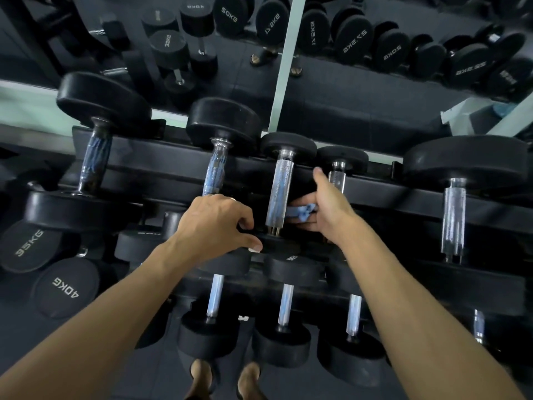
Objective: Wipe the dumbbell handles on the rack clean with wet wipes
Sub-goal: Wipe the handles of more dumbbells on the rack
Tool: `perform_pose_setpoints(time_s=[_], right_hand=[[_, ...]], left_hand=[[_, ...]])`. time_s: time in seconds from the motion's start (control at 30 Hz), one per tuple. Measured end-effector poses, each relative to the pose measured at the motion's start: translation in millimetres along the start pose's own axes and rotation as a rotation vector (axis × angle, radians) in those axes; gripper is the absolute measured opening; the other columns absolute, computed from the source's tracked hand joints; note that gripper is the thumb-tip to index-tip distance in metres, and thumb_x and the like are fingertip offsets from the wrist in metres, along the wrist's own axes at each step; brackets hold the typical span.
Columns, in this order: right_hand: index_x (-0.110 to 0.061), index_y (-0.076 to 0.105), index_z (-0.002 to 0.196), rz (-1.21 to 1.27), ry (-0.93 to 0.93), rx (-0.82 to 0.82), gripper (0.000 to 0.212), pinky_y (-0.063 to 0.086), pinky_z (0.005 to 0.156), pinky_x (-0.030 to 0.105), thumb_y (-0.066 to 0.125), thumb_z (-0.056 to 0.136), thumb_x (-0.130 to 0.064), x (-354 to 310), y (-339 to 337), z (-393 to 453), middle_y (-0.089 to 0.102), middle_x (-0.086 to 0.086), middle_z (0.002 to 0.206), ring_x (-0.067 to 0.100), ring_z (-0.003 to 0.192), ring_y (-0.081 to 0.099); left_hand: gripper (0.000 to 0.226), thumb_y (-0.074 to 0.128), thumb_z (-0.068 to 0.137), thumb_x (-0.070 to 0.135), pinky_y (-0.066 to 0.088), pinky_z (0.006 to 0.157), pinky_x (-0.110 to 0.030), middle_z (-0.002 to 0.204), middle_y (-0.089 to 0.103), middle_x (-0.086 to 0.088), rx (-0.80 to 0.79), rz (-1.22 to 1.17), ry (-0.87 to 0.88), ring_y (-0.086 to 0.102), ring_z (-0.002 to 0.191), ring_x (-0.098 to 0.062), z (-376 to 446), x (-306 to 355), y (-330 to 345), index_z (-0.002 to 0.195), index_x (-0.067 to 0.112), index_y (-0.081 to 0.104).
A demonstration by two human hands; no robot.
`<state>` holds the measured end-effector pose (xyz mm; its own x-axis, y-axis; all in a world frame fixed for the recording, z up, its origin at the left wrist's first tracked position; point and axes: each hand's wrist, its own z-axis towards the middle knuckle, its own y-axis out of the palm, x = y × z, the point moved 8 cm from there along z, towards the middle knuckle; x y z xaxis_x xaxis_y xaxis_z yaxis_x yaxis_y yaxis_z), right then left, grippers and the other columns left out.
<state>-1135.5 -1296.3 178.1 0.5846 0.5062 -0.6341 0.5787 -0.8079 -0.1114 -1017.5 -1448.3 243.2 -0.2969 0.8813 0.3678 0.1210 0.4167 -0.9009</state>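
Observation:
Black round-headed dumbbells with chrome handles lie across a black two-tier rack (161, 166). The middle dumbbell's knurled handle (281, 189) stands between my two hands. My left hand (219, 223) grips the near head (274, 243) of that dumbbell, fingers curled over its edge. My right hand (328, 203) holds a crumpled blue wet wipe (301, 211) just right of the handle, the wipe's end reaching toward the chrome. Whether the wipe touches the handle I cannot tell. My right hand partly hides the smaller dumbbell handle (337, 177) behind it.
More dumbbells sit on the upper tier at the left (95, 160) and right (454, 215), and several on the lower tier (215, 295). Heavy 35 kg and 40 kg heads (65, 287) fill the lower left. A mirror behind reflects the rack. My feet (225, 379) stand below.

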Motion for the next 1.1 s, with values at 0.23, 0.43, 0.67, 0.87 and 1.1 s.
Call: perform_pose_setpoints(time_s=[0.23,0.43,0.67,0.87,1.1], right_hand=[[0.010,0.067,0.106,0.346,-0.110,-0.117,0.083,0.055,0.091,0.045,0.026,0.101,-0.062,-12.5,1.1,-50.7,0.072,0.027,0.102,0.034,0.094,0.073],[0.006,0.061,0.123,0.577,-0.161,-0.141,0.081,0.045,0.107,0.051,0.030,0.099,-0.065,-15.6,35.5,-63.8,0.066,0.025,0.114,0.038,0.102,0.054],[-0.011,0.071,0.101,0.557,-0.352,0.173,0.034,0.053,0.095,0.039,0.045,0.105,-0.031,-8.6,56.1,-85.4,0.077,0.008,0.101,0.020,0.098,0.073],[-0.012,0.074,0.077,0.396,-0.550,0.556,0.015,0.055,0.071,0.024,0.075,0.083,0.002,-1.5,60.3,-100.1,0.074,0.003,0.074,0.011,0.071,0.069],[-0.012,0.072,0.076,0.450,-0.631,0.686,0.017,0.056,0.070,0.024,0.077,0.079,0.005,-3.5,56.4,-109.8,0.073,0.000,0.073,0.011,0.070,0.069]], left_hand=[[0.054,0.082,0.065,0.056,0.058,0.086,-0.033,0.103,0.068,0.015,0.002,-0.649,0.034,0.067,0.090,-0.001,9.3,21.3,-11.0,0.114,0.041,0.064],[0.033,0.079,0.073,0.047,0.056,0.076,-0.037,0.088,0.069,0.011,0.280,-0.537,-0.014,0.065,0.082,-0.006,14.1,23.5,-17.7,0.100,0.030,0.070],[0.012,0.075,0.084,0.014,0.054,0.074,-0.022,0.080,0.073,0.010,0.246,-0.601,0.133,0.066,0.073,-0.005,26.4,-4.8,-36.8,0.093,0.019,0.078],[0.024,0.073,0.083,0.001,0.056,0.086,-0.024,0.095,0.075,0.006,0.015,-0.665,0.282,0.069,0.089,-0.002,34.8,-0.2,-32.7,0.103,0.013,0.076],[0.016,0.067,0.086,-0.006,0.059,0.081,-0.030,0.092,0.074,-0.011,-0.281,-1.302,-0.097,0.073,0.086,-0.018,33.8,1.5,-14.7,0.101,0.000,0.066]])
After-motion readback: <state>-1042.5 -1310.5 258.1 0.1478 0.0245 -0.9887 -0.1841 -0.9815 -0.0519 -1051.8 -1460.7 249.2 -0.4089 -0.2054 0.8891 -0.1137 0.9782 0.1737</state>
